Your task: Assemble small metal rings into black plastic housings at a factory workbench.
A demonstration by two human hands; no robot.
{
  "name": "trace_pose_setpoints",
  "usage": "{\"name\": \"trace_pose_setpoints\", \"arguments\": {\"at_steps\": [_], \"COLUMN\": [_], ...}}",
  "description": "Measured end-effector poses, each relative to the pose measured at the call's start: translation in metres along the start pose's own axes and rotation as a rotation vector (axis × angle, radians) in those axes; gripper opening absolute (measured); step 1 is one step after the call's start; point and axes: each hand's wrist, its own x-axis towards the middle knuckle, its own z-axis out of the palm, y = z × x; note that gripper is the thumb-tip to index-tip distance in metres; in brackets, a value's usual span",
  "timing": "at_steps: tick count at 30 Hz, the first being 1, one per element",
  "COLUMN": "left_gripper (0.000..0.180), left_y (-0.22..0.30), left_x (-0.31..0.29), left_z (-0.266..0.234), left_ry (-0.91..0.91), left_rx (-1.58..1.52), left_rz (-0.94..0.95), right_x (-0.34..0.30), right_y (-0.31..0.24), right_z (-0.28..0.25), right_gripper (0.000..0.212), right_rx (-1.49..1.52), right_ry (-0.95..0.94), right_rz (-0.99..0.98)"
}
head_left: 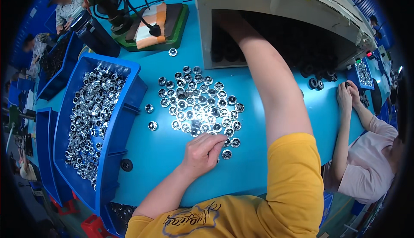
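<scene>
Many small chrome toy wheel hubs [196,104] lie spread in a loose cluster on the turquoise table [155,173]. At the cluster's near edge is my left hand [202,152], closed with thumb and forefinger pressed together; what it holds, if anything, is hidden. A chrome hub [227,154] lies just right of its fingertips. My right arm [276,78] reaches far into the open front of a pale box [208,40]. Deep shadow there hides my right hand's fingers. Black tyres [307,69] are heaped in the box and at its opening.
A blue bin [136,72] full of chrome hubs stands at the left. One black wheel [126,164] lies beside it. Behind are a green-based press [181,27] with a cloth and a dark cylindrical container [95,31]. A co-worker's hands [348,93] are at the right.
</scene>
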Motion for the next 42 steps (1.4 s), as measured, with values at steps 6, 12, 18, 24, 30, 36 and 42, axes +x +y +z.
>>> {"name": "trace_pose_setpoints", "arguments": {"at_steps": [6,12,18,24,30,36,42], "left_gripper": [0.018,0.018,0.019,0.019,0.02,0.022,0.023], "left_y": [0.001,-0.002,-0.002,-0.002,-0.002,-0.003,-0.002], "left_x": [0.001,0.001,-0.001,0.004,0.002,0.004,0.003], "left_z": [-0.006,-0.006,-0.004,-0.004,-0.003,-0.003,-0.004], "left_ry": [0.003,0.028,0.008,0.009,-0.013,0.004,-0.004], "left_rx": [0.025,-0.001,-0.001,-0.01,-0.012,-0.023,-0.014], "left_rz": [-0.016,-0.039,-0.042,-0.047,-0.054,-0.05,-0.042], "right_x": [0.012,0.01,0.021,0.026,0.027,0.024,0.028], "right_y": [-0.003,0.006,0.015,0.024,0.027,0.023,0.022], "right_z": [0.016,0.012,0.014,0.009,0.015,0.014,0.016], "right_gripper": [0.045,0.044,0.043,0.042,0.041,0.04,0.039], "right_rx": [0.008,0.01,0.015,0.009,0.003,0.003,0.004], "right_ry": [0.027,0.031,0.036,0.044,0.039,0.045,0.051], "right_rz": [0.019,0.004,-0.005,-0.014,-0.021,-0.029,-0.028]}}
